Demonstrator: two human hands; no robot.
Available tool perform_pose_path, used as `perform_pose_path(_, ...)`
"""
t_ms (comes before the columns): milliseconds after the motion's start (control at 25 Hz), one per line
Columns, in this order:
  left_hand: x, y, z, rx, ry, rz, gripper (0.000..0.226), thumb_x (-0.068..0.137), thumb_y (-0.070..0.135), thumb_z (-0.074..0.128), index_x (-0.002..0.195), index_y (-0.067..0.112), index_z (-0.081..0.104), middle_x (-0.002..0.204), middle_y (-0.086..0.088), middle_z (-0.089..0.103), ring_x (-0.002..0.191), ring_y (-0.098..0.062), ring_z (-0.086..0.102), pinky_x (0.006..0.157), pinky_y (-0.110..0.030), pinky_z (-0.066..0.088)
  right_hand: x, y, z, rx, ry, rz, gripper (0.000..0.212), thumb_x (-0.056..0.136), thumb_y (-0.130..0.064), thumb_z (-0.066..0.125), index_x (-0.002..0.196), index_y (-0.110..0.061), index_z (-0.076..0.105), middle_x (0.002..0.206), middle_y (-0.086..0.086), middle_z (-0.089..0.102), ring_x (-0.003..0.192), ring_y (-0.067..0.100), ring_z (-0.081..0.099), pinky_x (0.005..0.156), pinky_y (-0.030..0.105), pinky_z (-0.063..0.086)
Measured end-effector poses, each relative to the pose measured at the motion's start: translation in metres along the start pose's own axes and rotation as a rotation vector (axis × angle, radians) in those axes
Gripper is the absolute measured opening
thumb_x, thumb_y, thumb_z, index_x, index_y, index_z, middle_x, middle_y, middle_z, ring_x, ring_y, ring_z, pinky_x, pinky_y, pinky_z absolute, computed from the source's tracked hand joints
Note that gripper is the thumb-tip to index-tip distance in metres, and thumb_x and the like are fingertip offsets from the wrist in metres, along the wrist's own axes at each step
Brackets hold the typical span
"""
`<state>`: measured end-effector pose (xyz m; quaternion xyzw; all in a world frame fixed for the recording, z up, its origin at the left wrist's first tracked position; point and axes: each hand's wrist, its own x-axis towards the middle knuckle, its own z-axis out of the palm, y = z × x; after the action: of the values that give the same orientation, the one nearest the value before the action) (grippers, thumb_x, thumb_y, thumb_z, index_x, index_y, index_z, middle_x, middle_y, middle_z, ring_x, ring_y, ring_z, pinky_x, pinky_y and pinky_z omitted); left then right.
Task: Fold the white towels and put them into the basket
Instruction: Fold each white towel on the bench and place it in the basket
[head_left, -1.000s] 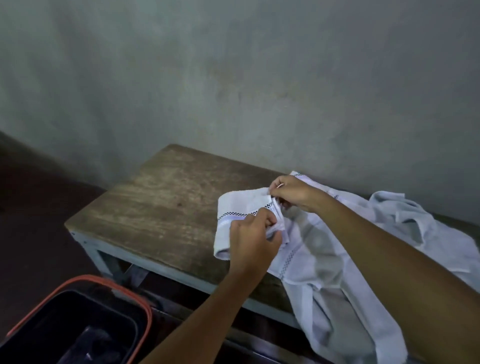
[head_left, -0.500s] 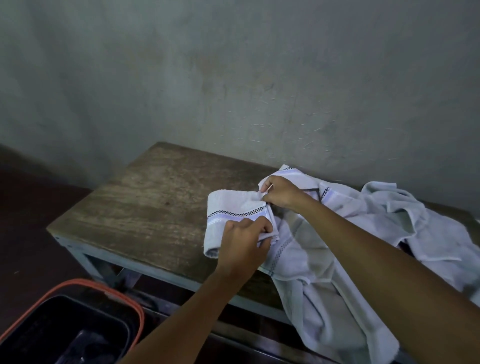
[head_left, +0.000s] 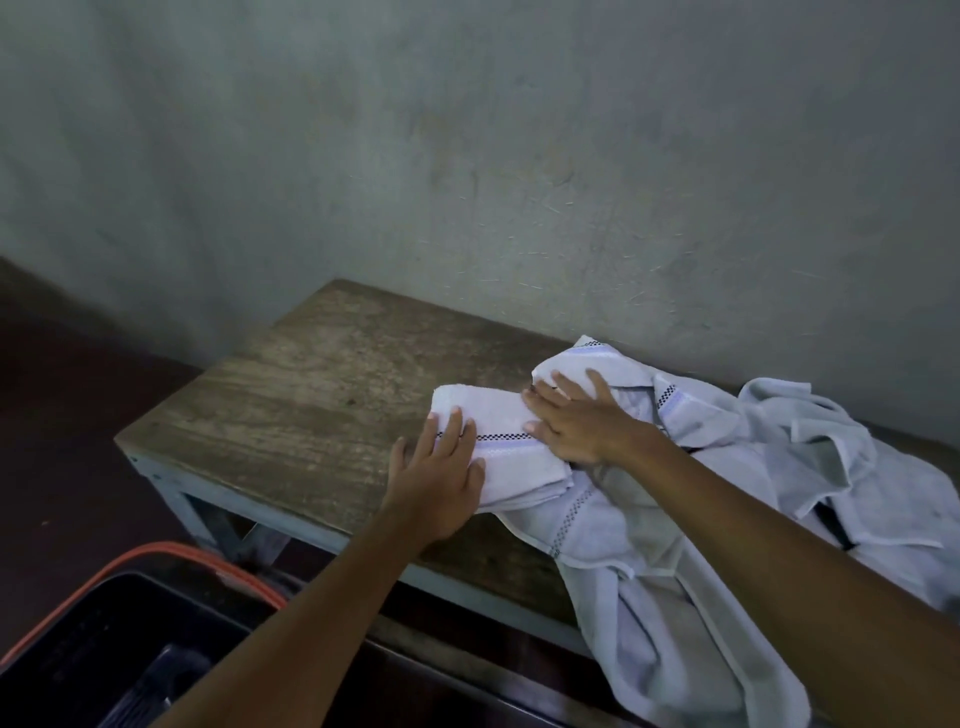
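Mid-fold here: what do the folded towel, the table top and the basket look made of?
The folded towel: soft cotton-like terry, matte white, judging by its nubby face and woven checked stripe. The table top: bare wood, worn and dull, with visible grain and dark stains. The basket: probably plastic, smooth dark body with orange rim; too dim to be sure.
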<state>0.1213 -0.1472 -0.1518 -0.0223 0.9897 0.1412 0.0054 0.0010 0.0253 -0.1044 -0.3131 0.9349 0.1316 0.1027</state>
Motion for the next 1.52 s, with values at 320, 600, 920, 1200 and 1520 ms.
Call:
perform_pose_path(320, 0.078, -0.021, -0.039, 0.011, -0.114, 0.073, 0.052, 0.098, 0.042, 0.029, 0.147, 0.028, 0.021, 0.157, 0.0, 0.019, 0.144, -0.021, 0.017, 0.114, -0.051, 0.008, -0.015, -0.005, -0.022, 0.233, -0.048, 0.034, 0.053, 0.098, -0.051, 0.027, 0.146, -0.03, 0.027, 0.158, -0.005, 0.019, 0.146, 0.016, 0.009, 0.113, 0.051, -0.005)
perform_pose_path(600, 0.045, -0.091, -0.052, -0.155, -0.043, -0.12, 0.054, 0.089, 0.046, 0.051, 0.127, 0.007, 0.05, 0.126, -0.013, 0.057, 0.112, -0.028, 0.055, 0.088, -0.031, 0.04, 0.025, -0.051, -0.031, 0.129, 0.107, -0.1, 0.055, 0.094, -0.045, 0.042, 0.146, -0.033, 0.025, 0.158, -0.004, 0.019, 0.146, 0.017, 0.009, 0.112, 0.053, -0.008)
perform_pose_path(920, -0.04, -0.148, -0.074, -0.587, -0.134, -0.341, 0.036, 0.082, 0.043, 0.065, 0.071, 0.009, 0.059, 0.067, -0.004, 0.062, 0.058, -0.015, 0.057, 0.054, -0.022, 0.044, 0.023, -0.132, -0.032, 0.374, 0.145, -0.245, 0.048, 0.098, -0.038, 0.038, 0.144, -0.027, 0.033, 0.156, -0.003, 0.023, 0.146, 0.012, 0.011, 0.115, 0.044, 0.002)
perform_pose_path(1200, -0.007, -0.145, -0.054, -0.684, 0.329, -0.38, 0.024, 0.084, 0.029, 0.066, 0.1, 0.011, 0.063, 0.084, 0.001, 0.06, 0.082, -0.018, 0.058, 0.077, -0.03, 0.046, 0.049, -0.137, -0.019, 0.639, 0.324, -0.007, 0.037, 0.096, -0.026, 0.044, 0.131, -0.013, 0.049, 0.133, 0.007, 0.051, 0.123, 0.024, 0.048, 0.103, 0.038, 0.037)
perform_pose_path(1520, -0.011, -0.146, -0.047, -0.827, 0.42, -0.394, 0.009, 0.086, 0.023, 0.065, 0.088, 0.015, 0.068, 0.067, 0.008, 0.063, 0.066, -0.005, 0.057, 0.063, -0.016, 0.041, 0.062, -0.117, -0.034, 0.902, 0.378, 0.086, 0.014, 0.081, -0.015, 0.069, 0.094, -0.017, 0.064, 0.095, 0.003, 0.063, 0.085, 0.016, 0.057, 0.071, 0.027, 0.043)
